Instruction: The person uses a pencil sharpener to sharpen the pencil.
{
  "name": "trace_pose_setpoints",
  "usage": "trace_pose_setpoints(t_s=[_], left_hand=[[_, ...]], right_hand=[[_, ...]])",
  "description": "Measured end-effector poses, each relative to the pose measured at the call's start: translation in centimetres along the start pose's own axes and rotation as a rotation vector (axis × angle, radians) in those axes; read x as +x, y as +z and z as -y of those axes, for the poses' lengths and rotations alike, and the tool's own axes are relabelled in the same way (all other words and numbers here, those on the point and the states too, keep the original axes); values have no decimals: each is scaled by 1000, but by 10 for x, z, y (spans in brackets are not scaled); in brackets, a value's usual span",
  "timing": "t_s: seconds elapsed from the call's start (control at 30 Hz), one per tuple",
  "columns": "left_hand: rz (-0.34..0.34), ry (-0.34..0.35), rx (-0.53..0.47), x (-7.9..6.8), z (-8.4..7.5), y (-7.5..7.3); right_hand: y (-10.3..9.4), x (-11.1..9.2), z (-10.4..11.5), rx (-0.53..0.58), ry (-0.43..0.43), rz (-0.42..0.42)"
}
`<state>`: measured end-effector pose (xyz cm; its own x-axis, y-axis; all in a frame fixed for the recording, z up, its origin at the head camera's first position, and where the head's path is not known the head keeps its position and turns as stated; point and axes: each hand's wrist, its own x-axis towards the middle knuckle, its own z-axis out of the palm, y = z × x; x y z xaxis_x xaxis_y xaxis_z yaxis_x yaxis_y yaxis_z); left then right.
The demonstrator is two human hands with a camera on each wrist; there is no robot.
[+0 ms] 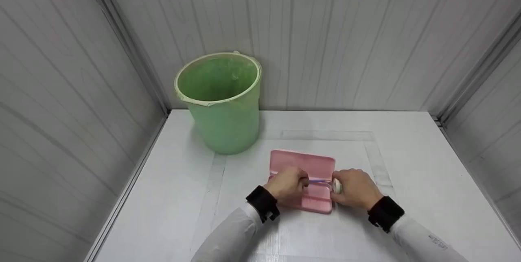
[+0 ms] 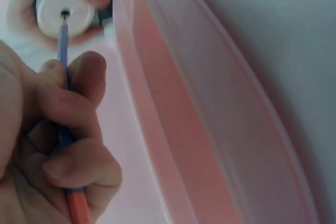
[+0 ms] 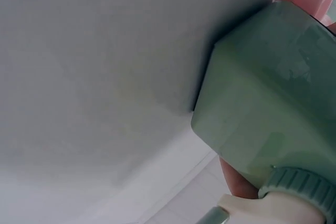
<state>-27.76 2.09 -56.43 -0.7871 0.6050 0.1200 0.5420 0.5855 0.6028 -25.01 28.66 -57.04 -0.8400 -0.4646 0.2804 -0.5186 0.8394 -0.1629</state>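
My left hand (image 1: 287, 182) grips a blue pencil (image 2: 63, 51) with a red-orange end, fingers curled round its shaft. The pencil's sharpened tip points at the dark hole in the white round face of a green crank pencil sharpener (image 3: 262, 93), right at the opening in the left wrist view. My right hand (image 1: 356, 186) holds the sharpener, whose ridged collar and cream crank arm show in the right wrist view. Below the hands, a pink pencil case (image 1: 311, 164) lies open on the table, its lid folded back; my left hand covers part of it.
A tall green bucket (image 1: 224, 127) with a pale rim stands at the back left of the white table (image 1: 423, 164). Strips of clear tape (image 1: 325, 135) run across the tabletop. Grey panel walls (image 1: 346, 38) close in the back and both sides.
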Motion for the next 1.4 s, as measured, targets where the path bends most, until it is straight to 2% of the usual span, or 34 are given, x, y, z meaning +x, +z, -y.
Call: trace_pose_setpoints(t_s=[0.2, 0.33, 0.5, 0.6, 0.7, 0.93, 1.1, 1.2, 1.33, 1.4], left_hand=[[-153, -8, -303, -8, 8, -23], [-215, -19, -440, -11, 6, -32], [-231, -55, -585, -14, 5, -37], [-228, -45, -691, -15, 5, -39], [-226, -32, -745, -16, 6, -40], [-231, -38, -715, -19, 9, -38], [-233, -5, -637, -20, 11, -34], [-230, -20, -465, -19, 10, -32], [-209, -82, -145, -17, 9, -27], [-187, -104, -37, -16, 8, -24]], right_hand=[[-3, -6, -2, -2, 23, -7], [-3, -6, 0, 1, 28, -9], [-1, -6, 2, 0, 36, 7], [0, -6, 3, 1, 33, 3], [0, -7, 2, 1, 26, -7], [-1, -9, 2, -11, -6, -45], [-2, -9, 4, -7, -13, -43], [-3, -9, 3, -5, 1, -37], [-3, -8, 2, 0, 15, -31], [-3, -8, 2, 5, 20, -25]])
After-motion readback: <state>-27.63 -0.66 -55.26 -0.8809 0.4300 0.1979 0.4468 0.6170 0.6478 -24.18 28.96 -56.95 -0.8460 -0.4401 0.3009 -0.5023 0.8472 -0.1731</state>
